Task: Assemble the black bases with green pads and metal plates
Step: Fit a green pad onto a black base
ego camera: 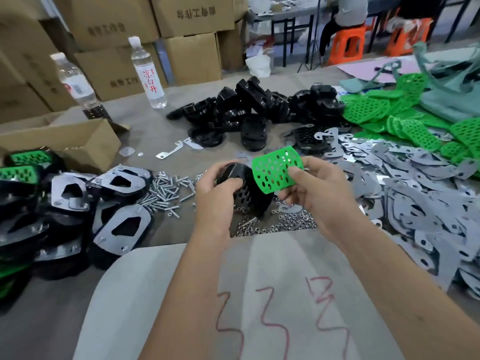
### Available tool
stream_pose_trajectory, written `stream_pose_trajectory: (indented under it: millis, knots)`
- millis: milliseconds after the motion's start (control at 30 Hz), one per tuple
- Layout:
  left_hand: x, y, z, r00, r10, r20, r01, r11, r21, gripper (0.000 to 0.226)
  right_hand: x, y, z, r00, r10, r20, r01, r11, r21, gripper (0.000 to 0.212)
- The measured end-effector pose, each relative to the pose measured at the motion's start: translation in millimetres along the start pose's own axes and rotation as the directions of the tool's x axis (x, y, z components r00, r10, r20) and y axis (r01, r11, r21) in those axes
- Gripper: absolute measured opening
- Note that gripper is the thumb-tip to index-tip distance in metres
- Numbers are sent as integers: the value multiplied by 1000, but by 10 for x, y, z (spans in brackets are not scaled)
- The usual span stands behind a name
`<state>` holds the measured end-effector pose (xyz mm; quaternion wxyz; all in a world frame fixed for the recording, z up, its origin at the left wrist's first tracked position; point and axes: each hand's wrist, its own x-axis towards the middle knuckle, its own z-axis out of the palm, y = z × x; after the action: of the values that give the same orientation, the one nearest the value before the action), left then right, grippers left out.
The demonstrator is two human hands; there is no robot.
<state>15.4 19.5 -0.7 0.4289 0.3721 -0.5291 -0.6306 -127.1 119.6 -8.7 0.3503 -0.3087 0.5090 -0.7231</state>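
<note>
Now mid-frame, above the counter (pixel 161 141): left hand (pixel 218 183) curled round a black base (pixel 249 196), holed face turned toward the right. Right hand (pixel 311 185) pinching a green pad (pixel 275 168), just up and right of the base, edges touching. Long side tilted; probably needs laying flat onto that holed face.

Two clear water bottles (pixel 148 71) stand at my far left, the nearer one (pixel 78 85) behind an open cardboard box (pixel 78 141). Stacked cartons (pixel 109 27) behind them. Orange stools (pixel 348 46) across the room. Teal bag (pixel 452 81) at my far right.
</note>
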Motion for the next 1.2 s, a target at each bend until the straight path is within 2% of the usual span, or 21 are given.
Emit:
stream_pose_trajectory:
  millis: [67,133,267,367,533,733,833,967,1200]
  knots:
    - [-13,29,-111,998,3,61,-7,997,78,38,-19,32,-9,998,-33,50,35,999,-22,10]
    - [-4,37,-159,994,-47,101,39,996,77,41,-23,45,-14,996,-46,73,48,998,-27,11]
    - [19,28,-94,981,-156,117,167,982,-90,40,-14,80,-26,994,-58,93,63,997,-42,9]
    - [37,-26,-43,976,-195,95,209,963,-171,36,-14,98,-15,993,-67,102,73,996,-52,9]
    - [81,-75,-2,984,-158,85,172,966,-192,29,2,114,-10,996,-62,66,65,996,-57,12]
    - [66,-126,51,991,-112,76,122,982,-147,36,17,132,47,993,-113,20,114,988,-105,46]
    - [47,-137,81,994,-94,61,101,987,-126,37,14,172,86,989,-150,10,149,967,-208,44]
    - [25,-151,137,998,-64,28,66,992,-103,35,6,217,105,976,-200,-85,155,914,-375,43]
    - [-1,-162,149,1000,1,-19,-2,997,-83,31,16,224,103,975,-183,-127,139,944,-299,35]
